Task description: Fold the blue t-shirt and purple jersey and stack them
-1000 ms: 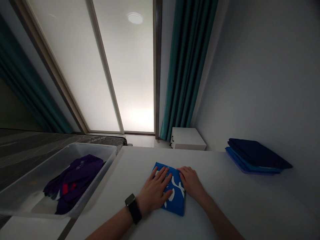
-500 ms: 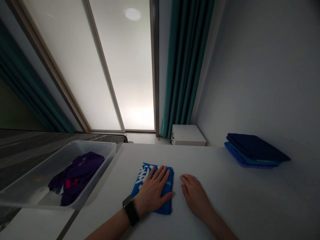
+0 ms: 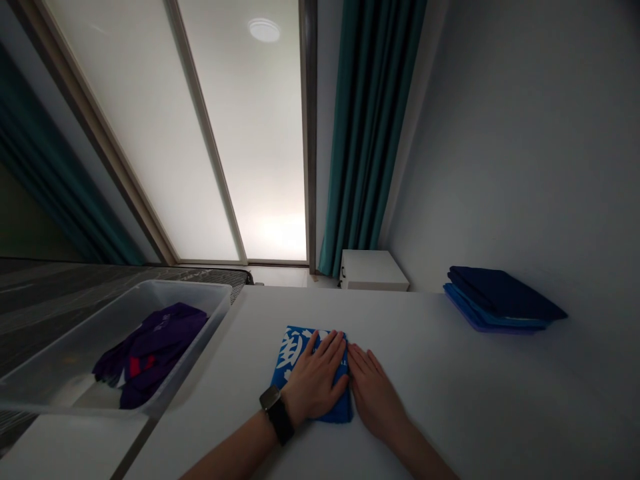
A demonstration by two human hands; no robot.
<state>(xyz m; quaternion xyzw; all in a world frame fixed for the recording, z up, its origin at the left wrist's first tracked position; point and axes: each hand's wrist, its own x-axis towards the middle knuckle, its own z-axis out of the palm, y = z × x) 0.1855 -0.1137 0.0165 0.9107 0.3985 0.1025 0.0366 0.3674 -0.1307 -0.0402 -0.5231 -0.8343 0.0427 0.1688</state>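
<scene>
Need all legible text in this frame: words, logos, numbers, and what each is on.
Nothing reads clearly.
On the folded blue cloth under the left hand: a large white print and a short row of small white letters by the fingers, too blurred to read.
On the purple garment in the clear bin: a faint pale mark, unreadable.
On the watch: dark face, no digits show.

White print on blue cloth unreadable
</scene>
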